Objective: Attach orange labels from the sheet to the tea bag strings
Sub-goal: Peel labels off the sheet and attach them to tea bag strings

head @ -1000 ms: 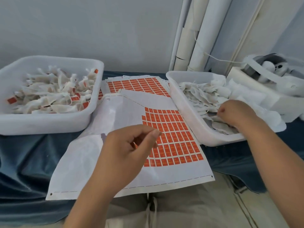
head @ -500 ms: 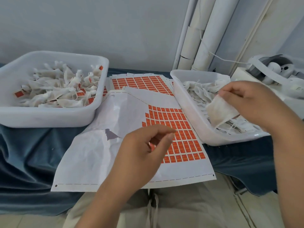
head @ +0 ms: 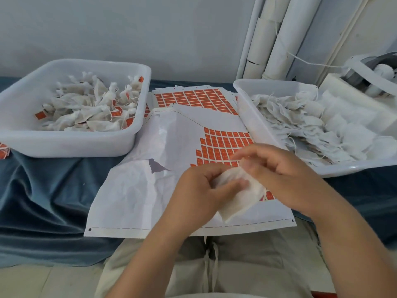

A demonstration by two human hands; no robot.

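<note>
Table under a blue cloth; big label sheet lies in the middle, orange labels left only on its right part; left tub holds labelled bags, right tub plain ones; left hand and right hand meet over the sheet's near right corner, fingers of both clamped on one tea bag; its string's too blurry to make out

We had the label sheet lying mid-tabletop, between two tubs: the left tub held labelled bags, the right tub loose bags. A second sheet lay behind the first (partly under it). Our left hand and right hand met over its near right part, a tea bag between them.
</note>
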